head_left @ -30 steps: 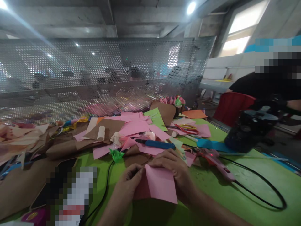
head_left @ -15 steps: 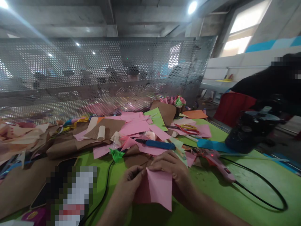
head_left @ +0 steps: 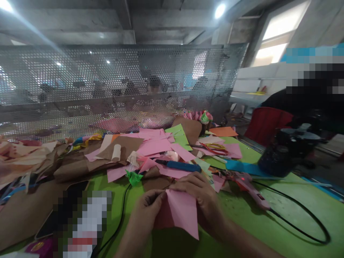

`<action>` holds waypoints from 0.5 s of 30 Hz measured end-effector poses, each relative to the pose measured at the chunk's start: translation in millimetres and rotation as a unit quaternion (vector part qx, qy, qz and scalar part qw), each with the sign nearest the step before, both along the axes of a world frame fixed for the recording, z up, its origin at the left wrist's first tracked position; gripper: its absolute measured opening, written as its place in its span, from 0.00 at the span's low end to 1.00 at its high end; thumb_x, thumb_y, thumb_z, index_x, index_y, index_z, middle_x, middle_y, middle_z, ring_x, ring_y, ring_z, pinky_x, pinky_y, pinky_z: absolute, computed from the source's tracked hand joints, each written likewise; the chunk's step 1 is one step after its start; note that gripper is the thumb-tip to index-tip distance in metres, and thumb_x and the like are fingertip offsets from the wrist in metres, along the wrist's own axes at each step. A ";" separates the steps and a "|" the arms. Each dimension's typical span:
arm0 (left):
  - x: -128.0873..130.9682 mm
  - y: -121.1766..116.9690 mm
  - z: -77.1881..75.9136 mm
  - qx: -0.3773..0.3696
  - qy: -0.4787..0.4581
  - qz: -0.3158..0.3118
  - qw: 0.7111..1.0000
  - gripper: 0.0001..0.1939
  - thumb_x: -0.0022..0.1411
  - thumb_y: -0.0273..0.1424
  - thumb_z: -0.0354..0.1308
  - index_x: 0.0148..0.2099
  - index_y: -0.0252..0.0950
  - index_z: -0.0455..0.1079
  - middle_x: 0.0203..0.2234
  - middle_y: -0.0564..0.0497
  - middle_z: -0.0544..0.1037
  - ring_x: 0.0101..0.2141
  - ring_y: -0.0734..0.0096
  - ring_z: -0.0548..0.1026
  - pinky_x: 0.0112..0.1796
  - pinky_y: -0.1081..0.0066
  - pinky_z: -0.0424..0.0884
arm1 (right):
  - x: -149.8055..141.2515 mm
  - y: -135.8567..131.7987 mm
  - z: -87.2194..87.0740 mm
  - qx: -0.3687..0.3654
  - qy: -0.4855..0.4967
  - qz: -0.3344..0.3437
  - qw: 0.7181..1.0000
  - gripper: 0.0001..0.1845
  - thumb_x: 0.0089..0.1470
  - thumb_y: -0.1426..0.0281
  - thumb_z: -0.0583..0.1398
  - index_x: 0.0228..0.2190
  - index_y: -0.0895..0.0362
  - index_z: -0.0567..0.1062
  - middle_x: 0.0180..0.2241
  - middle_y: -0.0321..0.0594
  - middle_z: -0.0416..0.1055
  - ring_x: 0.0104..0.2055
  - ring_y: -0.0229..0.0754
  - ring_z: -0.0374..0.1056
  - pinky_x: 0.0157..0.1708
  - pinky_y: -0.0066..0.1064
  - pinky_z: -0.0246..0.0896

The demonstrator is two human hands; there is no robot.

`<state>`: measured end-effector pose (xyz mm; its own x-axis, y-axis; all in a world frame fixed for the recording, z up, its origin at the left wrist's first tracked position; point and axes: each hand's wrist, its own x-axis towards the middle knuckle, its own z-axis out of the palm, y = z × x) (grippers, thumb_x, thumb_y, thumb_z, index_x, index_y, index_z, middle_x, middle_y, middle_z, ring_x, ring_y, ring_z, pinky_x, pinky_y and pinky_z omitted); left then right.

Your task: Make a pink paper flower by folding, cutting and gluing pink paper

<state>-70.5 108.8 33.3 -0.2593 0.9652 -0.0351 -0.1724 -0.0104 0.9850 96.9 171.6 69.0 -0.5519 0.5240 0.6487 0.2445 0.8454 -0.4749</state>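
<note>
A folded sheet of pink paper (head_left: 181,213) is held between my two hands, low in the middle of the head view. My left hand (head_left: 150,208) pinches its upper left corner between thumb and fingers. Over the top and right edge curl the fingers of my right hand (head_left: 200,193), closed on the same sheet; its thumb is hidden. The lower right corner of the paper hangs free. Just beyond my hands lies a blue-handled tool (head_left: 183,166) on pink paper scraps (head_left: 154,147).
A pink glue gun (head_left: 251,190) with a looping black cord lies at right. Scissors (head_left: 215,147), green paper (head_left: 177,135) and brown paper (head_left: 75,168) cover the back. A phone (head_left: 67,200) lies at left. A perforated metal screen (head_left: 113,89) stands behind; a person in black (head_left: 303,93) is at right.
The pink paper's fold has shifted left and its front face shows wider and flatter. Both hands keep hold of it almost in place.
</note>
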 end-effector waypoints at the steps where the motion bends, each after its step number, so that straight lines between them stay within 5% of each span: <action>1: 0.5 -0.5 1.3 0.002 0.015 0.002 1.000 0.13 0.52 0.41 0.66 0.30 0.35 0.79 0.28 0.47 0.81 0.33 0.62 0.74 0.36 0.70 0.66 | -0.1 -0.5 0.4 -0.010 0.005 0.000 1.000 0.12 0.56 0.74 0.59 0.38 0.49 0.80 0.36 0.41 0.77 0.41 0.49 0.68 0.40 0.40 0.60; 9: 5.9 -7.4 15.0 -0.007 0.075 0.020 0.997 0.11 0.56 0.38 0.62 0.33 0.36 0.80 0.29 0.49 0.82 0.34 0.60 0.74 0.36 0.70 0.66 | -3.6 1.6 3.4 -0.235 0.055 -0.020 0.970 0.14 0.48 0.78 0.58 0.34 0.54 0.79 0.33 0.40 0.77 0.37 0.47 0.71 0.37 0.35 0.63; 15: 6.6 -7.0 12.2 0.001 0.050 0.005 0.999 0.12 0.55 0.39 0.62 0.31 0.36 0.79 0.27 0.49 0.81 0.31 0.63 0.73 0.33 0.71 0.65 | -2.8 1.1 4.6 -0.173 0.075 -0.023 0.982 0.10 0.48 0.77 0.58 0.28 0.53 0.78 0.30 0.38 0.76 0.35 0.46 0.69 0.37 0.35 0.60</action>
<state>-63.9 101.8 45.5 -0.2719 0.9623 -0.0065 -0.0722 -0.0136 0.9973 94.1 172.7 73.6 -0.4342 0.7495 0.4998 0.1843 0.6170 -0.7651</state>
